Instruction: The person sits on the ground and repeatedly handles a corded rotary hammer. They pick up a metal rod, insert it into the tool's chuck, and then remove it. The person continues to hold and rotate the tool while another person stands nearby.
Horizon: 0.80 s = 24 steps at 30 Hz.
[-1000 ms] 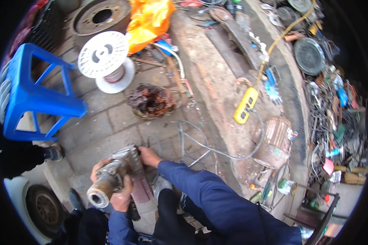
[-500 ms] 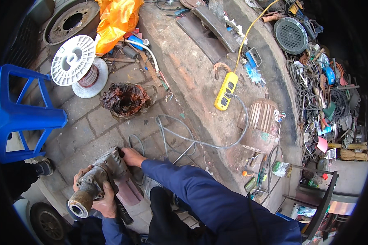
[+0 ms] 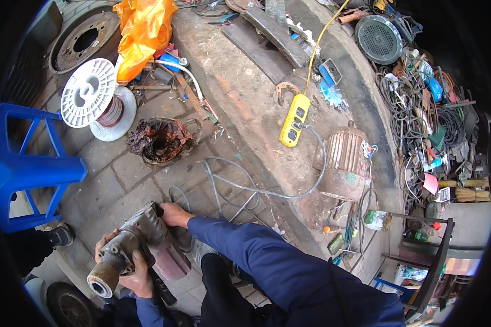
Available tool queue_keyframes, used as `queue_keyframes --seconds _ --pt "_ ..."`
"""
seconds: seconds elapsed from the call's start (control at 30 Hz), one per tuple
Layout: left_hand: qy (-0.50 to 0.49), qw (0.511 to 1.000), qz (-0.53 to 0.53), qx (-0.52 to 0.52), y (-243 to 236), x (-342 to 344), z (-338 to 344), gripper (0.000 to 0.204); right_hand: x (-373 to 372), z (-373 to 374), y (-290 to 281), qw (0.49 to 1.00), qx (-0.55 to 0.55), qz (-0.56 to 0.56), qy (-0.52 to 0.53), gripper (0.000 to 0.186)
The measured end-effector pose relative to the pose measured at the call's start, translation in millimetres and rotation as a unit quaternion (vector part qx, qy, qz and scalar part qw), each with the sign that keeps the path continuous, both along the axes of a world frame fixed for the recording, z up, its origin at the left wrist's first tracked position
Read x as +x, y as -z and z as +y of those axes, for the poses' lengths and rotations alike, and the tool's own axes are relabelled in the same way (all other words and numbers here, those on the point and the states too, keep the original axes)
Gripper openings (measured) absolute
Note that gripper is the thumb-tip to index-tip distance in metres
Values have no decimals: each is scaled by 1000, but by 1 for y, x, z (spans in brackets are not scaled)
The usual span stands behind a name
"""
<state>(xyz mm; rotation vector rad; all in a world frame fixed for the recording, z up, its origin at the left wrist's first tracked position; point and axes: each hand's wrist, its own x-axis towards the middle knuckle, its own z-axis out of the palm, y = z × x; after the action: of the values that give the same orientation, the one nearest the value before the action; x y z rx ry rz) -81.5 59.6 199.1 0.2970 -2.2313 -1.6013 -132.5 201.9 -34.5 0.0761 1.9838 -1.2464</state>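
A worn electric demolition hammer (image 3: 133,237) with a grey metal housing, a hollow round nose and a pinkish motor body lies across my hands at the lower left. My left hand (image 3: 138,279) wraps round the housing just behind the nose, thumb on the near side and fingers over the far side. At the housing's other end, my right hand (image 3: 174,215) is closed against it; its fingertips are partly hidden. The hammer's nose points toward the lower left. A grey cord (image 3: 256,192) loops over the paving and plugs into a yellow socket strip (image 3: 294,121).
Beyond the hammer sits a bag of dark, greasy stuff (image 3: 161,140). A blue stool (image 3: 33,163), a wire spool (image 3: 90,92) and a wheel rim (image 3: 84,39) stand left. Rightward are a rusty electric motor (image 3: 343,161) and heaped cables (image 3: 450,136). Another person's shoe (image 3: 63,235) shows near the stool.
The whole view has shifted and tilted slightly, the upper part sliding left. Both hands keep their hold on the hammer, which has hardly moved.
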Motion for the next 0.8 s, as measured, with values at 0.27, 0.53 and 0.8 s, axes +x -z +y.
queue_keyframes --seconds 0.27,0.53,0.8 --pt "-10 1000 -3 11 0 0 -3 72 3 0 -4 1000 7 14 24 47" --pt "-12 1000 1 26 1 0 -3 73 4 -3 7 999 0 25 21 47" --pt "-10 999 16 38 4 2 -6 72 1 -1 -7 1000 5 2 19 46"
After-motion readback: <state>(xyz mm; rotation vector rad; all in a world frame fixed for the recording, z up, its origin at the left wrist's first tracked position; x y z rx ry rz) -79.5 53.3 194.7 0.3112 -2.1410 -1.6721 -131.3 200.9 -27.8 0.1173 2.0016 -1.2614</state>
